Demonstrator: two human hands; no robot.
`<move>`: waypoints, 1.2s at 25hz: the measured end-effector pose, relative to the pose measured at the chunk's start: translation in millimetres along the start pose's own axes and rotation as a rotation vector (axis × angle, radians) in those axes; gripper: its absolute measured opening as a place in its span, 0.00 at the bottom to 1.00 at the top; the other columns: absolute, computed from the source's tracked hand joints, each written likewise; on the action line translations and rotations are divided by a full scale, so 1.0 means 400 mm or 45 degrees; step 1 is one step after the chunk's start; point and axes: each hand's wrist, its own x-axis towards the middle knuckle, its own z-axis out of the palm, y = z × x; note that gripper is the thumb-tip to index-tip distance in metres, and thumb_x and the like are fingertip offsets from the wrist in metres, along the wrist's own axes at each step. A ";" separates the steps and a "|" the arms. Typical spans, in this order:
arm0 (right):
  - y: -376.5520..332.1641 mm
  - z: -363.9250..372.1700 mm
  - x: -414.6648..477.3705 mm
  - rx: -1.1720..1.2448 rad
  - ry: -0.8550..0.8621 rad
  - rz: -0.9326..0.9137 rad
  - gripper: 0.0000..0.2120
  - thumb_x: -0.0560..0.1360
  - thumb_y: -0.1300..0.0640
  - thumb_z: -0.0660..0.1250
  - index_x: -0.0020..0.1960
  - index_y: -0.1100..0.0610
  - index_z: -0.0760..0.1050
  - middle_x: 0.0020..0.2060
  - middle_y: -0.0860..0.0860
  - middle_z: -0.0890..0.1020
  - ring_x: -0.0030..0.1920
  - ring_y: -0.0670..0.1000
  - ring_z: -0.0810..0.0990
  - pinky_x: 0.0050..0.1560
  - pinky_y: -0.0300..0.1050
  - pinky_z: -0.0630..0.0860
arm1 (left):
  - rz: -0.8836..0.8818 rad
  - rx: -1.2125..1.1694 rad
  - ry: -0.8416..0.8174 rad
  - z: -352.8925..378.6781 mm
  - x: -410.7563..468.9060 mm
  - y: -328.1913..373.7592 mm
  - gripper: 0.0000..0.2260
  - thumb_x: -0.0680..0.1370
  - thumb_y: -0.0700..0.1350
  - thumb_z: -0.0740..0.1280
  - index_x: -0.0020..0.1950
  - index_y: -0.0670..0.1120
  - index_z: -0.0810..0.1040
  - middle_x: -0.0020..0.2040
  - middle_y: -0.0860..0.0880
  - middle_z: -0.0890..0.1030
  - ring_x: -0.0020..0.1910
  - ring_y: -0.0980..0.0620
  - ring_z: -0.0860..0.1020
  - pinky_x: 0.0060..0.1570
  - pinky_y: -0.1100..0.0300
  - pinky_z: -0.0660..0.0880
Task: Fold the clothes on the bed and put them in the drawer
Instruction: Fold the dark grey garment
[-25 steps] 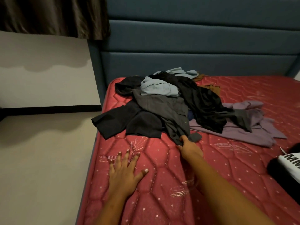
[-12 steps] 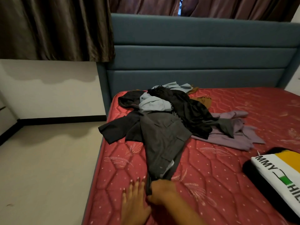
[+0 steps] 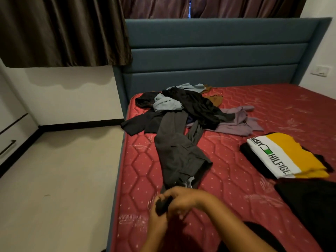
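Observation:
A dark grey garment (image 3: 178,153) lies stretched along the red mattress (image 3: 236,188), running from the clothes pile (image 3: 189,108) near the headboard toward me. Its near end is bunched between my two hands. My left hand (image 3: 158,213) grips the dark cloth from below. My right hand (image 3: 181,199) curls over the same end from above. The pile holds black, light blue, mauve and brown pieces. A folded white and yellow lettered shirt (image 3: 287,155) lies on black clothing at the right.
The blue padded headboard (image 3: 218,57) stands behind the pile. Beige floor (image 3: 60,179) lies left of the bed. White drawer fronts with a dark handle (image 3: 8,147) sit at the far left wall. Another black garment (image 3: 309,202) lies at the lower right.
The grey garment has been drawn out of the pile toward me. My left hand left the mattress and joined my right hand on the garment's near end. The view tilted up.

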 end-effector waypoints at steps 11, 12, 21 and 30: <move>-0.055 0.013 -0.217 0.238 1.011 -0.644 0.18 0.67 0.60 0.75 0.53 0.47 0.75 0.50 0.50 0.77 0.52 0.53 0.79 0.51 0.46 0.76 | 0.918 0.171 -0.284 -0.112 -0.275 0.322 0.16 0.59 0.46 0.68 0.38 0.40 0.66 0.34 0.47 0.69 0.35 0.52 0.69 0.33 0.59 0.68; -0.073 0.026 -0.237 0.520 0.932 -0.737 0.15 0.69 0.62 0.74 0.52 0.51 0.76 0.48 0.50 0.81 0.50 0.52 0.80 0.47 0.44 0.77 | 0.975 0.140 -0.290 -0.122 -0.296 0.350 0.16 0.58 0.46 0.67 0.38 0.40 0.66 0.34 0.46 0.68 0.35 0.51 0.68 0.34 0.60 0.68; -0.032 0.034 -0.237 1.040 0.807 -0.605 0.05 0.78 0.54 0.65 0.45 0.54 0.76 0.36 0.49 0.78 0.36 0.45 0.75 0.33 0.39 0.66 | 1.275 1.005 0.005 -0.186 -0.311 0.366 0.14 0.60 0.35 0.60 0.40 0.51 0.74 0.43 0.50 0.76 0.45 0.61 0.76 0.48 0.67 0.71; 0.151 0.022 -0.109 1.057 1.266 -0.471 0.07 0.78 0.56 0.66 0.44 0.56 0.69 0.36 0.53 0.71 0.40 0.52 0.69 0.34 0.41 0.66 | 0.975 1.782 0.116 -0.315 -0.268 0.191 0.15 0.62 0.56 0.61 0.41 0.51 0.78 0.36 0.56 0.75 0.44 0.49 0.76 0.39 0.59 0.71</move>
